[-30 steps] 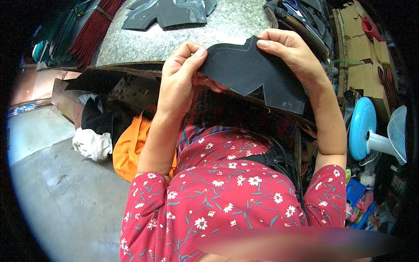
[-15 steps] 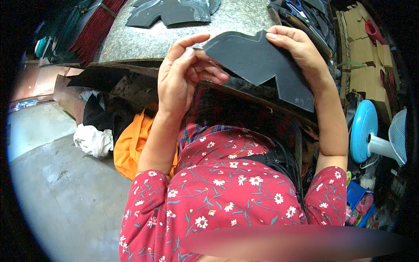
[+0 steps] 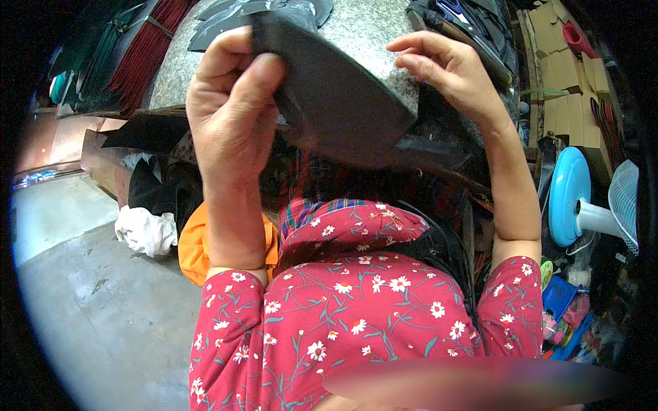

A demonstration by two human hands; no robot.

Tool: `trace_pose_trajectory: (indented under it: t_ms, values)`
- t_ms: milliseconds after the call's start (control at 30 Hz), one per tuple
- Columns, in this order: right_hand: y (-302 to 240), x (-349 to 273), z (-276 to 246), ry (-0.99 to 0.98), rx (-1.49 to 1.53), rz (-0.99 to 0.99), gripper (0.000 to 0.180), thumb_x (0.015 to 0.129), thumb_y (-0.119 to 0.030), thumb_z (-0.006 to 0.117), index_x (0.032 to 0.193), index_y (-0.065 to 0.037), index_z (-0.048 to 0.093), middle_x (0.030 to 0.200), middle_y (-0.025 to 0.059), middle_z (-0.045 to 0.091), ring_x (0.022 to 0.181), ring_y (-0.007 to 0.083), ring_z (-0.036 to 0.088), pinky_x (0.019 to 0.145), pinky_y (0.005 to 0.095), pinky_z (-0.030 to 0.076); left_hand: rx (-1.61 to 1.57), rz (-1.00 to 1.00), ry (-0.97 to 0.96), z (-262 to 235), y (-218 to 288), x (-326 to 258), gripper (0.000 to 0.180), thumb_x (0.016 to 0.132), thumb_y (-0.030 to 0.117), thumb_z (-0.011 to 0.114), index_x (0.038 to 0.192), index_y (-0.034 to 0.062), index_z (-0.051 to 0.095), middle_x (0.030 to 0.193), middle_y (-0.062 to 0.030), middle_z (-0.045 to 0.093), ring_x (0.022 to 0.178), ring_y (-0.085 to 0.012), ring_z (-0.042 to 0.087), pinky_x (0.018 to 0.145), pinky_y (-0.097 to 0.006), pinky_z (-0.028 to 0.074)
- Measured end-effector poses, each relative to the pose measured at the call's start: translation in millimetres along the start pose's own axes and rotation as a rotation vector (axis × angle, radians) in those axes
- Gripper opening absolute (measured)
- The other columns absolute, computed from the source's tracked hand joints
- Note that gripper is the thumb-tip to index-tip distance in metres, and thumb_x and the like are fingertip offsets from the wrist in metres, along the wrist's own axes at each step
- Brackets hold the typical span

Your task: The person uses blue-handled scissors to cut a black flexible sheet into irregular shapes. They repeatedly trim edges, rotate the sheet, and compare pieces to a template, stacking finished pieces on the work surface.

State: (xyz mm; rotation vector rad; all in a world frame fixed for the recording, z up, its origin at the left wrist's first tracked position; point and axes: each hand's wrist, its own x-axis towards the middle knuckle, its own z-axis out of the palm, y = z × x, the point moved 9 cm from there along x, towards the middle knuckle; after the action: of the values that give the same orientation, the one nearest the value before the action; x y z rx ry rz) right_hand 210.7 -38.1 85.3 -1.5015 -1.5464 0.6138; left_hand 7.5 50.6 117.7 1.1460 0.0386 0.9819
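Observation:
A dark grey cut piece of stiff sheet material (image 3: 336,103) is raised in front of me, over the edge of a speckled stone worktop (image 3: 373,24). My left hand (image 3: 229,113) grips its left edge, thumb in front and fingers behind. My right hand (image 3: 449,72) hovers at its upper right with the fingers loosely curled, seemingly apart from the piece. More dark cut pieces (image 3: 233,14) lie on the worktop beyond.
An orange cloth (image 3: 195,246) and a white rag (image 3: 145,231) lie on the concrete floor at left. A blue and white fan (image 3: 593,209) stands at right, with cardboard boxes (image 3: 572,103) behind it. Red and green bundles (image 3: 140,55) rest at upper left.
The dark piece has swung up and closer, now held in the left hand alone. The right hand has come off its upper right edge.

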Motion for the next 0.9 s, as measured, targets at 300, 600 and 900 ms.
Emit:
trace_pose_trajectory:
  t_ms: [300,600,900]
  values:
    - [7.5,-1.4,-1.6,0.033,-0.35,0.0,0.021,0.091,-0.014,0.071,0.109,-0.002,0.072,0.094,0.0026,0.065,0.079,0.0095,0.058,0.073,0.0243,0.048,1.476,0.409,-0.308,37.3,-63.5,0.2,0.021,0.079,0.019,0.076,0.099,0.0132,0.072,0.087,-0.0062,0.063,0.095,-0.0292,0.056,0.087,-0.04,0.047]
    - [-18.5,-4.2,15.3,0.055,-0.515,-0.236,0.019,0.084,-0.006,0.074,0.103,-0.009,0.073,0.089,0.0035,0.063,0.072,0.0148,0.062,0.066,0.0264,0.051,1.311,0.348,-0.314,29.5,-64.8,2.9,0.016,0.077,0.017,0.078,0.093,0.0144,0.075,0.088,-0.0058,0.063,0.092,-0.0288,0.056,0.085,-0.04,0.046]
    - [-10.5,-4.3,19.3,0.022,-0.459,-0.202,0.016,0.082,-0.002,0.072,0.097,-0.007,0.071,0.091,0.0051,0.065,0.076,0.0183,0.066,0.069,0.0272,0.053,1.34,0.386,-0.211,27.6,-62.7,0.6,0.014,0.078,0.019,0.078,0.091,0.015,0.073,0.087,-0.0034,0.063,0.09,-0.0277,0.057,0.082,-0.039,0.047]
